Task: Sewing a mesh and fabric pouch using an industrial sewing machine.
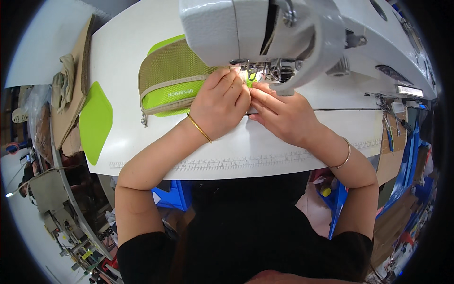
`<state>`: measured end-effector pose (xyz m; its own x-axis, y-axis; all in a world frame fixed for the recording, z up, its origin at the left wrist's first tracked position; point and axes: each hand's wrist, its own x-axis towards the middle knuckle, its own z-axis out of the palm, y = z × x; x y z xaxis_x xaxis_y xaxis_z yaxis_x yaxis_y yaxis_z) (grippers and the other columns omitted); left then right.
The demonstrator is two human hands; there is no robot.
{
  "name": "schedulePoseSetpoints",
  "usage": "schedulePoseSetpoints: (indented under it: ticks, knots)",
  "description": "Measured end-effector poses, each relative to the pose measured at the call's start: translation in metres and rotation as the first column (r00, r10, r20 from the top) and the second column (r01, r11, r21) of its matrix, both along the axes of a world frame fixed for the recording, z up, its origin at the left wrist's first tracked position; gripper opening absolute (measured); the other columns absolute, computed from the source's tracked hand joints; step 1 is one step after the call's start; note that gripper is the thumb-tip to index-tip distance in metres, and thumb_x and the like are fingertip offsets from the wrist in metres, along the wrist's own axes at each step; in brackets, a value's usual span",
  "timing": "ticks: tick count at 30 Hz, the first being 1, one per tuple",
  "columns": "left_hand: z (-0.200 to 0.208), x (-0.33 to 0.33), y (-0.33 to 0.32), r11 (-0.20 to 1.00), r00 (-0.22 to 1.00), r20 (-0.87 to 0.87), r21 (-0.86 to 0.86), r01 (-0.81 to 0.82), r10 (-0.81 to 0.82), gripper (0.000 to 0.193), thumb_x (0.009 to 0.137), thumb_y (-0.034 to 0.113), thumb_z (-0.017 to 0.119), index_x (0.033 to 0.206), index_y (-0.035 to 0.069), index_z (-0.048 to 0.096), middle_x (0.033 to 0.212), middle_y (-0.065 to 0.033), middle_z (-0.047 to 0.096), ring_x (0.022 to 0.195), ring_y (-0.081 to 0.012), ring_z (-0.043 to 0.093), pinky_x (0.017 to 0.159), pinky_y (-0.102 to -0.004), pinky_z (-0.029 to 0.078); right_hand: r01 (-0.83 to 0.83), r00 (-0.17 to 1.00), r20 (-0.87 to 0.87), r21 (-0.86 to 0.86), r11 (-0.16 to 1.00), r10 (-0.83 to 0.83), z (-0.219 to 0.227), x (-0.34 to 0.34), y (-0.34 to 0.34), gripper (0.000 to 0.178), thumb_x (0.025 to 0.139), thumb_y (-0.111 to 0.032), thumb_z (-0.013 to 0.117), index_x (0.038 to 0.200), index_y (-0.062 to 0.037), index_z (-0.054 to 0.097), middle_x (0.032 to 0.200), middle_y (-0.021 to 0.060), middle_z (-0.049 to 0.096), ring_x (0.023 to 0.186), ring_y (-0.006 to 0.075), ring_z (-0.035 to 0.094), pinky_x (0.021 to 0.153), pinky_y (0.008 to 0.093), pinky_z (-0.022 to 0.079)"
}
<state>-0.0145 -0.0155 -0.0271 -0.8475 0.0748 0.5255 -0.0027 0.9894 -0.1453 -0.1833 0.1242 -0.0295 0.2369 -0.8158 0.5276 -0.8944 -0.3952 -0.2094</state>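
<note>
We hold both forearms (158, 149) bent inward (a bangle (200, 128) on each), left hand (220, 106) curled, right hand (283, 113) slanting leftward, the two close together beside the presser foot of the white sewing machine (210, 28). Our green-and-tan mesh pouch (175, 64) lies on the white table (265, 137), partly behind the left hand; whether either hand grips it, we cannot tell
</note>
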Motion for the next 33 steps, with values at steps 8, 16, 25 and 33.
schedulePoseSetpoints:
  ticks: [8, 16, 25, 33]
  knots:
    - [0.0, 0.0, 0.002, 0.999, 1.0, 0.013, -0.037, -0.003, 0.004, 0.023, 0.077, 0.013, 0.065, 0.092, -0.004, 0.064, 0.102, -0.022, 0.068, 0.105, -0.0344, 0.066, 0.098, -0.0457, 0.051, -0.05, 0.997, -0.058, 0.014, 0.999, 0.051, -0.004, -0.001, 0.002, 0.017, 0.088, -0.021, 0.071, 0.092, -0.0044, 0.068, 0.105, 0.0036, 0.064, 0.088, 0.0208, 0.059, 0.079, 0.0346, 0.052]
    - [0.003, -0.001, 0.004, 0.999, 1.0, -0.009, -0.039, -0.027, 0.027, 0.024, 0.076, 0.012, 0.064, 0.092, -0.006, 0.064, 0.102, -0.0231, 0.068, 0.103, -0.0349, 0.067, 0.097, -0.0456, 0.053, -0.049, 0.998, -0.024, 0.127, 0.991, 0.053, 0.001, -0.002, 0.004, 0.016, 0.087, -0.021, 0.072, 0.09, -0.0058, 0.067, 0.1, 0.0017, 0.062, 0.091, 0.0203, 0.06, 0.08, 0.0343, 0.053]
    - [0.003, -0.001, 0.01, 0.993, 0.999, 0.009, -0.111, -0.048, 0.05, 0.028, 0.073, 0.01, 0.063, 0.093, -0.009, 0.064, 0.098, -0.0279, 0.068, 0.097, -0.0378, 0.068, 0.1, -0.0468, 0.051, 0.228, 0.969, -0.11, 0.073, 0.971, -0.22, 0.0, -0.031, -0.014, 0.022, 0.093, -0.025, 0.071, 0.111, -0.0124, 0.074, 0.091, 0.0114, 0.07, 0.072, 0.0302, 0.064, 0.061, 0.0404, 0.049]
    - [0.003, -0.003, 0.012, 0.996, 0.997, 0.002, -0.054, -0.073, 0.073, 0.025, 0.075, 0.009, 0.062, 0.093, -0.009, 0.064, 0.1, -0.0271, 0.069, 0.098, -0.0367, 0.068, 0.1, -0.0462, 0.051, 0.251, 0.965, -0.122, 0.166, 0.954, -0.233, 0.008, -0.026, -0.017, 0.024, 0.095, -0.028, 0.07, 0.114, -0.0148, 0.074, 0.091, 0.0093, 0.071, 0.071, 0.0323, 0.064, 0.063, 0.0423, 0.05]
